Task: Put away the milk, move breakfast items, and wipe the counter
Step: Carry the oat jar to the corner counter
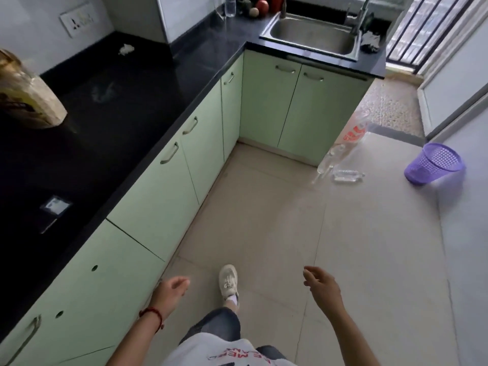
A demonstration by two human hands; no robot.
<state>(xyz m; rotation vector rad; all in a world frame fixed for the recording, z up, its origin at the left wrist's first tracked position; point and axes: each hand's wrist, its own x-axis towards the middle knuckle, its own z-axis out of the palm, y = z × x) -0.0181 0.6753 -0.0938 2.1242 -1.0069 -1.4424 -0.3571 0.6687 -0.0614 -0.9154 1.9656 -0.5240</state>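
Observation:
A black L-shaped counter (137, 83) runs along the left and across the back over pale green cabinets (158, 186). A bag of bread or cereal (29, 99) stands on it at the left edge, and a crumpled white cloth or tissue (126, 49) lies near the back wall. A wet smear (103, 92) shows on the counter's middle. My left hand (171, 289) and my right hand (320, 283) hang low over the floor, fingers loosely curled, holding nothing. No milk container is in sight.
A steel sink (311, 35) sits at the back right, with a clear bottle (230, 6) and red fruit (262, 6) beside it. A purple basket (435, 163), a plastic bag (351, 138) and a fallen bottle (347, 177) are on the tiled floor. A small card (56, 205) lies on the counter.

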